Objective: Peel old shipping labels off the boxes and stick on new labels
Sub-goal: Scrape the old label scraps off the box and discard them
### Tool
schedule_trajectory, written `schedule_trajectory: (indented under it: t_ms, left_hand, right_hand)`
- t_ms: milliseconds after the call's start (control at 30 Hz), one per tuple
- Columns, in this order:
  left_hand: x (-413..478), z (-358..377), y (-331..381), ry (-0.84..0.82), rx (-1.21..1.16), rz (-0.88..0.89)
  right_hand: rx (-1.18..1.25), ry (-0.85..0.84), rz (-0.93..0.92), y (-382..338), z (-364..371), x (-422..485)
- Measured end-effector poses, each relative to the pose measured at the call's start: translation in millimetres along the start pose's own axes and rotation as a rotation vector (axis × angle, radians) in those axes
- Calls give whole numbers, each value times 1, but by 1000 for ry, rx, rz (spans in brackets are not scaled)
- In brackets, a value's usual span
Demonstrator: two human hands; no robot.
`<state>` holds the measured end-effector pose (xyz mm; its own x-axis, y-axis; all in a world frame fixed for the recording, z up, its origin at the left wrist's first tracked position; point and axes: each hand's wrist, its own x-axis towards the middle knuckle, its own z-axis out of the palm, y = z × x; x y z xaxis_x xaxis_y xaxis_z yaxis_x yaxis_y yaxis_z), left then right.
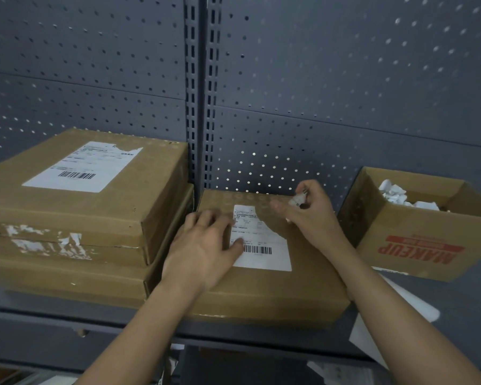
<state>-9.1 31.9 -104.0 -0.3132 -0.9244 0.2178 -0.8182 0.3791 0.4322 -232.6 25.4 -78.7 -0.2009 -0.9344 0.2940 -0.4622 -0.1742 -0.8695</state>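
Note:
A flat brown box [295,284] lies on the grey shelf in front of me. Its white shipping label [264,254] with a barcode has its upper right part torn away. My left hand [206,245] lies flat on the box, fingers spread, thumb on the label's left edge. Above the box's far right corner, my right hand [308,212] pinches a crumpled scrap of peeled label [299,200].
Two stacked boxes [67,218] stand at the left; the top one bears a partly torn label [84,168]. An open "MAKEUP" carton [417,240] at the right holds crumpled paper scraps. White sheets [400,307] lie beside the box. Pegboard wall [317,79] behind.

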Motion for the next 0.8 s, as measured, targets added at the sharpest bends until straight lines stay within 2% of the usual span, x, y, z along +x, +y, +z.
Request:
schedule_trajectory:
  t_ms: [67,167,267,367,500,800]
  left_hand:
    - [0,0,0,-3,-5,-2]
    - [0,-1,0,-1,-5,3]
    - [0,-2,1,-2,-5,4]
    - [-1,-2,1,-1,-13,8]
    - [-1,-2,3,6,6,12]
    - [0,-2,12,-18,68,-43]
  right_hand:
    - [-80,-16,-10,0,-4,-2]
    - [-19,-90,-42,-3,-13,-6]
    - [-106,-137,-75,-6,-23,-12]
    - [-165,-241,-43,-8,-32,-19]
    - [-377,-399,25,-11,-40,-31]
    - [-529,-355,-31,-17,-36,-28]
